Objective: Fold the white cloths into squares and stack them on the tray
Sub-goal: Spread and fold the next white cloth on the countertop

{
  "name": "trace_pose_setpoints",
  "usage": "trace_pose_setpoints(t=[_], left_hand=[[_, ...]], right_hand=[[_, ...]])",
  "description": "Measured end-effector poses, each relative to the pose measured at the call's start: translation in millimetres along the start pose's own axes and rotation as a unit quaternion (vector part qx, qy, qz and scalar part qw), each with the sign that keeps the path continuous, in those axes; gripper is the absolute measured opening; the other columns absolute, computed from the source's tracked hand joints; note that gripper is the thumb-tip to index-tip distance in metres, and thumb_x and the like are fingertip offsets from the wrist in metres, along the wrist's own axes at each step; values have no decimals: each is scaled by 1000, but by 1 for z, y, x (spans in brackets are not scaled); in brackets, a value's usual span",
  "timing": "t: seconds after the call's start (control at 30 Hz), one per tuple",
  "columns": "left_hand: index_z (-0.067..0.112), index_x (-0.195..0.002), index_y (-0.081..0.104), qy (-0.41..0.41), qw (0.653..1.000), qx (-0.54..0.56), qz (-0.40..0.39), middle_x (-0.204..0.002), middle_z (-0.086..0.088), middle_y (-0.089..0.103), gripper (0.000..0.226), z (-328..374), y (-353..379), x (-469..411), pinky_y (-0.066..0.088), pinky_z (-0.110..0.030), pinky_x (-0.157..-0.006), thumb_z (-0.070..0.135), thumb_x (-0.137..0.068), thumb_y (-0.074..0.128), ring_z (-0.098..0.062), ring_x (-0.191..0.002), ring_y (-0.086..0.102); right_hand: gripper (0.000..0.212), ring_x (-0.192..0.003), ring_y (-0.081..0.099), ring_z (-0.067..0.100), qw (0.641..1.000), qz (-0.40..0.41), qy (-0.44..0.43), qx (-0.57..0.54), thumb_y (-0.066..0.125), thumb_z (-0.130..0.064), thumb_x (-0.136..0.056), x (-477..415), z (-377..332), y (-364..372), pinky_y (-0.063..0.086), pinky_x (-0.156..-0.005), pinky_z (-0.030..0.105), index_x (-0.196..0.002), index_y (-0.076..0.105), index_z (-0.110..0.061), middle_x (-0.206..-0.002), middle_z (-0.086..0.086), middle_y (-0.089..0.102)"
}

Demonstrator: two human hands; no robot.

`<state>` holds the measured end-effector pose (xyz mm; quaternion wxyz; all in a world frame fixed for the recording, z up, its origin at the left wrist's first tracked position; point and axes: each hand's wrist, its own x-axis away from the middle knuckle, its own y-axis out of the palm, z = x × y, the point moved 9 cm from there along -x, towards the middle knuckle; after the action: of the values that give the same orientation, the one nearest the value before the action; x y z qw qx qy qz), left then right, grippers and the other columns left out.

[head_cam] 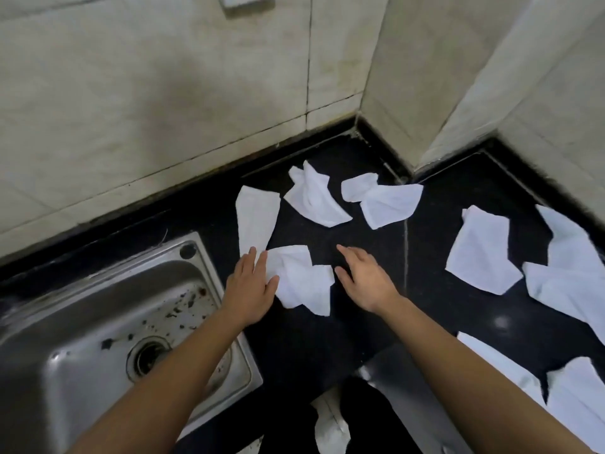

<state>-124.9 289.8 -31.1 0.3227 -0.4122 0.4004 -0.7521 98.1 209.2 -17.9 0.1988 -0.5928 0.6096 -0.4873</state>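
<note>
Both my hands are spread flat, palms down, fingers straight and gripping nothing. My left hand (250, 286) lies on the black counter (343, 329) with its thumb and forefinger touching the left edge of a crumpled cloth (301, 280). My right hand (366, 283) is just to the right of that cloth, its thumb close to the cloth's right corner; I cannot tell whether it touches. So the crumpled cloth sits between my two hands, rumpled and partly doubled over itself.

Just beyond my left fingertips a long cloth (257, 221) runs away from me towards the tiled wall (163, 109). Further out, ahead of the gap between my hands, lies a bunched cloth (314, 199), and beside it, ahead of my right hand, a twisted cloth (386, 201) near the corner of the wall.

Well to the right of my right hand a flat cloth (481, 250) lies open on the counter, and past it a large cloth (569, 270) stretches to the frame's edge. Two more cloths (576, 398) lie to the right of my right forearm, near me.

To the left of my left hand, under that forearm, is the steel sink (82, 322), its bottom spotted with dark specks around the drain (147, 355). A grey flat surface (386, 378) shows beneath my right forearm; I cannot tell what it is.
</note>
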Motion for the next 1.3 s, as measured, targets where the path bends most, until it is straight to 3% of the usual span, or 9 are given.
trace_pose_setpoints(t=[0.1, 0.27, 0.43, 0.53, 0.7, 0.8, 0.97, 1.2, 1.3], left_hand=[[10, -156, 22, -18, 999, 33, 26, -163, -14, 19, 63, -21, 3, -2, 27, -50, -117, 39, -104, 40, -34, -147, 21], [6, -141, 48, -23, 992, 56, 110, -139, -14, 54, 46, -43, -7, -10, 45, -48, -101, 29, -101, 50, -33, -123, 52], [8, -148, 40, -41, 998, 23, 43, -143, -14, 50, 53, -22, 3, -42, 44, -46, -99, 31, -101, 49, -36, -124, 48], [14, -139, 53, -28, 999, -31, 0, -125, -15, 58, 45, -10, 16, -52, 48, -42, -86, 32, -98, 52, -33, -112, 53], [15, -91, 73, 9, 998, -29, 63, -87, -9, 65, 13, 22, -6, -53, 43, -36, -69, 24, -91, 64, -30, -89, 57], [17, -89, 70, 46, 995, -25, 79, -84, -3, 67, 10, 51, -28, -53, 47, -38, -70, 26, -91, 65, -26, -89, 55], [16, -94, 62, 103, 987, -3, 127, -81, -3, 65, 11, 104, -72, -59, 43, -34, -61, 25, -95, 58, -23, -79, 57], [11, -90, 74, 197, 943, -94, 250, -84, -9, 66, 10, 172, -127, -48, 40, -37, -64, 16, -84, 68, -31, -81, 57], [14, -84, 68, 180, 951, -1, 250, -86, -2, 61, 8, 173, -133, -34, 44, -34, -63, 22, -84, 67, -23, -82, 55]], right_hand=[[46, -133, 44, 27, 1000, 9, -8, -16, 44, -36, -105, -43, -18, 18, 46, -103, 44, -148, 45, -18, -147, 8, 44], [52, -119, 47, 29, 999, 3, -9, 47, 45, -42, -103, -90, -39, 51, 49, -93, 43, -149, 41, -18, -135, 12, 42], [25, -108, 53, 27, 1000, -20, 4, 0, 56, -30, -99, -85, -25, 56, 50, -83, 40, -116, 60, -13, -119, 11, 50], [13, -98, 60, 25, 998, -28, -9, -57, 59, -23, -98, -69, -7, 39, 51, -80, 38, -105, 62, -14, -107, 6, 57], [21, -97, 63, 18, 994, 21, -27, -106, 59, -20, -99, -40, 22, -23, 52, -87, 35, -118, 67, -20, -109, 0, 60], [26, -103, 60, 15, 991, 74, -8, -113, 54, -27, -102, -22, 42, -71, 48, -91, 28, -124, 67, -23, -116, -2, 59], [18, -89, 59, 14, 977, 169, 17, -127, 56, -28, -100, 7, 69, -143, 50, -88, 35, -113, 69, -25, -107, -3, 55], [20, -88, 58, 15, 963, 246, 19, -109, 53, -28, -101, 46, 80, -196, 49, -84, 34, -113, 67, -22, -108, -4, 53], [17, -88, 58, 12, 958, 260, 25, -114, 54, -29, -100, 65, 85, -197, 48, -82, 32, -108, 68, -24, -103, -5, 56]])
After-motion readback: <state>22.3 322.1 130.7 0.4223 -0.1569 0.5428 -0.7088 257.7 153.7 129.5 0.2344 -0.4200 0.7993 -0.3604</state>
